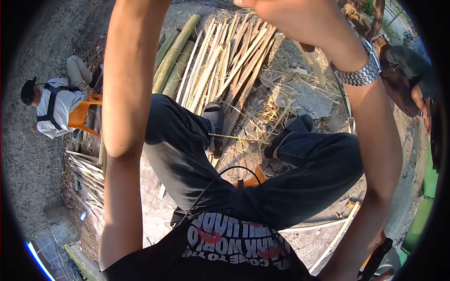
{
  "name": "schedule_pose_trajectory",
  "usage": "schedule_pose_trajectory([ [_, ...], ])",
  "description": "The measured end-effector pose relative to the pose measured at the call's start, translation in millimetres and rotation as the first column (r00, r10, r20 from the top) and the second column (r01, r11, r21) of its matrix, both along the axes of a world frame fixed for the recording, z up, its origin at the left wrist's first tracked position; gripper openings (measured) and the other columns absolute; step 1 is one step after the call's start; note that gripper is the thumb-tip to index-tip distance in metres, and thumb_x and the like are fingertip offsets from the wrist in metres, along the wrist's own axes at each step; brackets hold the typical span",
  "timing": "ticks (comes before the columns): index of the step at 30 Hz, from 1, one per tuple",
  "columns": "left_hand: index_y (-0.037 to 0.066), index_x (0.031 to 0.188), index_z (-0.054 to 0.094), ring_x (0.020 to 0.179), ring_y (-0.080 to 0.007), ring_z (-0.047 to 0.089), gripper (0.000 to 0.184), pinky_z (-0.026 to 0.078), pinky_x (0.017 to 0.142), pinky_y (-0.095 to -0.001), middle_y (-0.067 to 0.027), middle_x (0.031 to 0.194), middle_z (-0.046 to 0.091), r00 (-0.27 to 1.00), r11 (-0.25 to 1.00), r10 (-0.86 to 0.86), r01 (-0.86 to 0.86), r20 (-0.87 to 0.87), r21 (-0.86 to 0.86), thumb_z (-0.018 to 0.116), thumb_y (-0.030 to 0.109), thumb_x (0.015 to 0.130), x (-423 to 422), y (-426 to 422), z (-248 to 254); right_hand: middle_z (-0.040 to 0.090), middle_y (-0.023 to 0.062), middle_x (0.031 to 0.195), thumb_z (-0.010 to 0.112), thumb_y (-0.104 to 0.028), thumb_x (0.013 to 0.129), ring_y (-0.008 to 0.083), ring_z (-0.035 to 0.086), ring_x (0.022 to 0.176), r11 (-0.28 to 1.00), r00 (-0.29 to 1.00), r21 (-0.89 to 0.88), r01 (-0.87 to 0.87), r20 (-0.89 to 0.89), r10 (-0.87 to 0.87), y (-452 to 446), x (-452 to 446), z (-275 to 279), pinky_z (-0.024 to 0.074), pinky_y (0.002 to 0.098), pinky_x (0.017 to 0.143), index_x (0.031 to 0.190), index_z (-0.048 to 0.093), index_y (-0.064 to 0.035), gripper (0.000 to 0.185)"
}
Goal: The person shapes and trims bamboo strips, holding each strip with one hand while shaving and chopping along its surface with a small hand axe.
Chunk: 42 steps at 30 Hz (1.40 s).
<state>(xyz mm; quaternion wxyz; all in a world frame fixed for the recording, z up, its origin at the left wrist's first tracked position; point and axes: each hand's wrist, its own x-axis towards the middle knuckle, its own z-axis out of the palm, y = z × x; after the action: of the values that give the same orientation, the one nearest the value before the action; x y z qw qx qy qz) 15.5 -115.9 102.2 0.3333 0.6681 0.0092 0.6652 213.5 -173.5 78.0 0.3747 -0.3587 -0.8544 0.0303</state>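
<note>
My left arm [124, 93] reaches up past the top edge, so my left hand is out of view. At the top, my right hand [297, 18] is partly cut off by the edge. Its fingers look curled, and what they hold is hidden. A small dark brown end [307, 47] shows just under this hand; I cannot tell what it belongs to. Below that, a pale flat strip [315, 68] points down. A metal-band watch [363, 70] is on my right wrist. Beyond my knees lies a pile of split bamboo strips [225, 56], with thicker green bamboo poles [180, 51] beside it.
My legs [187, 154] are spread over an orange seat [255, 177]. Fibres and shavings [272, 110] litter the ground around my sandals. At left, a person [58, 103] sits on an orange chair [82, 114], near more strips [86, 175]. Another person [412, 70] is at far right.
</note>
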Motion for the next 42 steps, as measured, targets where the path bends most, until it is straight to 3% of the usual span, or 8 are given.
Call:
schedule_pose_trajectory([
  [3, -0.001, 0.133, 0.057, 0.108, -0.0211, 0.061, 0.066, 0.052, 0.093, -0.0369, -0.0101, 0.118, 0.062, 0.898, 0.918, 0.384, -0.345, 0.217, -0.198, 0.045, 0.057, 0.105, 27.9, -28.8, -28.3, 0.06, 0.0236, 0.078, 0.068, -0.011, 0.082, 0.0318, 0.065, 0.079, 0.979, 0.999, -0.202, 0.028, -0.015, -0.032, 20.2, -16.0, -46.9, 0.0502, 0.0421, 0.066, 0.082, 0.057, 0.0085, 0.022],
  [5, 0.0, 0.131, 0.058, 0.114, -0.0219, 0.058, 0.066, 0.051, 0.096, -0.0381, -0.0111, 0.123, 0.06, 0.99, 0.991, -0.13, 0.127, -0.057, -0.048, 0.043, 0.059, 0.105, -20.3, -19.9, -59.5, 0.062, 0.0309, 0.097, 0.067, -0.016, 0.086, 0.0337, 0.063, 0.1, 0.807, 0.988, -0.571, -0.148, -0.047, 0.148, 1.8, 0.2, -21.6, 0.0485, 0.0494, 0.086, 0.087, 0.061, 0.0068, 0.023],
  [10, -0.001, 0.136, 0.056, 0.128, -0.0247, 0.054, 0.081, 0.05, 0.099, -0.044, -0.0161, 0.137, 0.056, 0.862, 0.782, 0.496, -0.495, -0.104, -0.378, 0.042, 0.07, 0.099, 20.0, -33.2, -88.3, 0.064, 0.021, 0.08, 0.082, -0.025, 0.082, 0.0279, 0.067, 0.075, 0.977, 0.984, -0.119, 0.178, 0.022, -0.176, -15.1, 25.7, -110.6, 0.048, 0.0396, 0.058, 0.085, 0.065, 0.0018, 0.031],
  [15, -0.001, 0.13, 0.06, 0.058, -0.0159, 0.064, 0.071, 0.044, 0.041, -0.0237, -0.0119, 0.093, 0.072, 0.989, 0.967, 0.132, -0.142, -0.06, -0.213, 0.038, 0.061, 0.105, -15.4, -4.1, -94.5, 0.053, 0.0083, 0.062, 0.079, -0.028, 0.088, 0.0193, 0.047, 0.052, 0.709, 0.854, -0.643, 0.291, -0.159, -0.495, -66.1, 39.3, -190.1, 0.04, 0.0359, 0.054, 0.086, 0.063, 0.0005, 0.033],
  [24, 0.01, 0.072, 0.048, 0.044, -0.0116, 0.025, 0.07, 0.023, 0.043, -0.0275, 0.0011, 0.052, 0.032, 0.922, 0.826, -0.385, 0.361, 0.034, -0.433, 0.038, 0.075, 0.099, 4.0, 19.2, -117.0, 0.046, -0.0016, 0.063, 0.04, -0.053, 0.108, 0.005, 0.043, 0.049, 0.412, 0.46, -0.896, -0.165, -0.44, -0.772, -104.9, 59.3, -256.2, 0.0346, 0.0211, 0.045, 0.079, 0.049, -0.0085, 0.054],
  [33, 0.018, 0.065, 0.033, 0.045, -0.0099, 0.012, 0.064, 0.019, 0.045, -0.0289, 0.0053, 0.053, 0.019, 0.827, 0.822, -0.504, 0.369, -0.251, -0.433, 0.034, 0.069, 0.103, 3.8, 40.5, -100.8, 0.049, 0.0003, 0.06, 0.034, -0.065, 0.104, 0.0065, 0.047, 0.048, 0.749, 0.284, -0.608, -0.264, -0.791, -0.542, -77.8, 27.1, -196.8, 0.0351, 0.0215, 0.043, 0.086, 0.054, -0.0039, 0.067],
  [38, 0.021, 0.07, 0.027, 0.052, -0.0117, 0.018, 0.07, 0.024, 0.057, -0.0292, 0.0039, 0.059, 0.019, 0.683, 0.612, -0.722, 0.554, -0.112, -0.564, 0.055, 0.083, 0.085, -4.6, 50.1, -110.6, 0.046, -0.0003, 0.059, 0.039, -0.062, 0.105, 0.0082, 0.046, 0.046, 0.315, 0.76, -0.948, -0.044, -0.236, -0.605, -43.4, 23.7, -353.0, 0.0379, 0.0231, 0.044, 0.077, 0.05, -0.0071, 0.063],
  [42, 0.019, 0.071, 0.033, 0.055, -0.0104, 0.027, 0.07, 0.029, 0.062, -0.028, 0.0047, 0.059, 0.025, 0.474, 0.51, -0.853, 0.664, -0.221, -0.546, 0.057, 0.084, 0.083, -10.5, 57.1, -108.5, 0.047, -0.0006, 0.06, 0.041, -0.059, 0.106, 0.0084, 0.046, 0.045, -0.026, 0.539, -0.939, -0.342, -0.173, -0.824, -65.9, 50.6, -315.4, 0.0381, 0.0244, 0.043, 0.078, 0.051, -0.0076, 0.059],
])
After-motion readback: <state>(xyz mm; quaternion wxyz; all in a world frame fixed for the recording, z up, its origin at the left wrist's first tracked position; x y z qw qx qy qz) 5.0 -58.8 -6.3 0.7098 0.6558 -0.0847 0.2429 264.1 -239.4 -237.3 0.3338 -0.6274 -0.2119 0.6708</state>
